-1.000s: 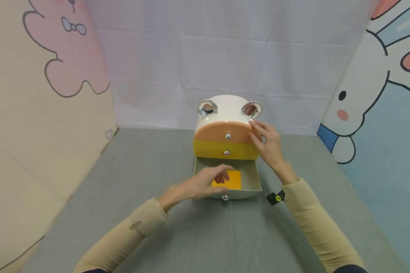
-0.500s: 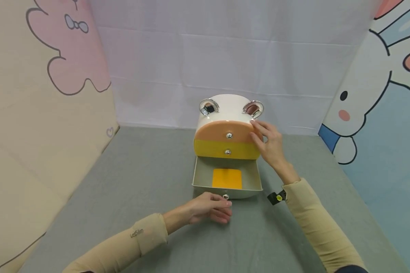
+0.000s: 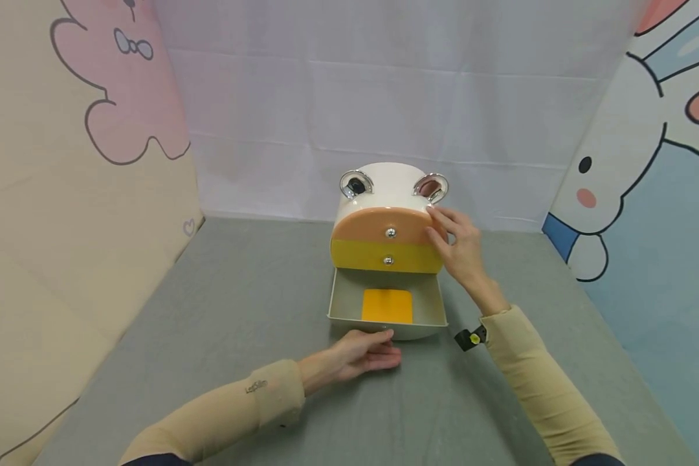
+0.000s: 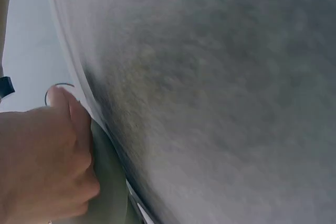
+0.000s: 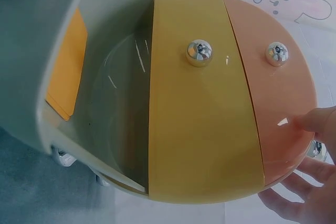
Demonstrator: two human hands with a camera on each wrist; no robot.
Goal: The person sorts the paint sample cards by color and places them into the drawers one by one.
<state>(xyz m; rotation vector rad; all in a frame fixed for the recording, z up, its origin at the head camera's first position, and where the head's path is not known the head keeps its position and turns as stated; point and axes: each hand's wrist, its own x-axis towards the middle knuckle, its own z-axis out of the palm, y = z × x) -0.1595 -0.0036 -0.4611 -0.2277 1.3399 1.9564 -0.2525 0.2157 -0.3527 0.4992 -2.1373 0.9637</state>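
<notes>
A small drawer cabinet (image 3: pixel 389 184) with a white shell and silver ear-like rings stands on the table in the head view. Its bottom grey-green drawer (image 3: pixel 346 299) is pulled out, with a flat orange-yellow piece (image 3: pixel 387 305) lying inside. At that drawer's front my left hand (image 3: pixel 358 356) pinches the knob, which its thumb and fingers mostly hide. My right hand (image 3: pixel 465 252) grips the cabinet's upper right edge. In the right wrist view its thumb presses the peach top drawer (image 5: pixel 281 93) and its fingers go round the side. The yellow middle drawer (image 5: pixel 194 114) is closed.
Grey cloth covers the table (image 3: pixel 250 272). A white curtain (image 3: pixel 256 129) hangs behind the cabinet, and printed cartoon panels flank both sides. A small black device (image 3: pixel 468 339) is strapped at the right wrist.
My left hand has come out of the drawer, moved down in front of it and closed on its knob. The right hand stays on the cabinet.
</notes>
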